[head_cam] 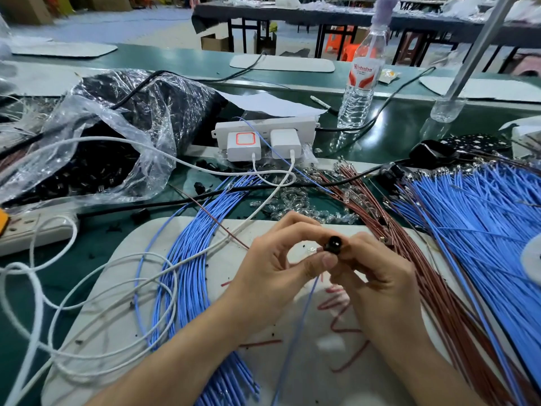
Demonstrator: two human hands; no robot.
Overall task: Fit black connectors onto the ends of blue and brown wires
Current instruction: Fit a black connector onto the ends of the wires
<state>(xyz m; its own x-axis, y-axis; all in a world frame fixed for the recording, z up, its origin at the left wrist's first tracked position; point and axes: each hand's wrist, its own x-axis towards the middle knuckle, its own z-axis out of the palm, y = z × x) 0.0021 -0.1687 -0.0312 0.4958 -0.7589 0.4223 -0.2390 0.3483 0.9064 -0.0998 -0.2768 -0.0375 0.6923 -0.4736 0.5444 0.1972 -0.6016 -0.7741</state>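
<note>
A small black connector (333, 244) sits between my two hands above the white work mat (140, 288). My right hand (377, 268) pinches the connector from the right. My left hand (278, 259) pinches the end of a single blue wire (295, 335) right at the connector's left side; the wire hangs down toward me. A bundle of blue wires (187, 259) lies on the mat to the left. Brown wires (409, 259) and more blue wires (483, 224) fan out on the right. Whether the wire end is inside the connector is hidden by my fingers.
A clear plastic bag of black connectors (96, 159) lies at the left. A white power strip with two chargers (263, 136) stands behind, white cables (73, 288) looping over the mat. A water bottle (360, 83) stands at the back. Small clear parts (292, 200) lie scattered ahead.
</note>
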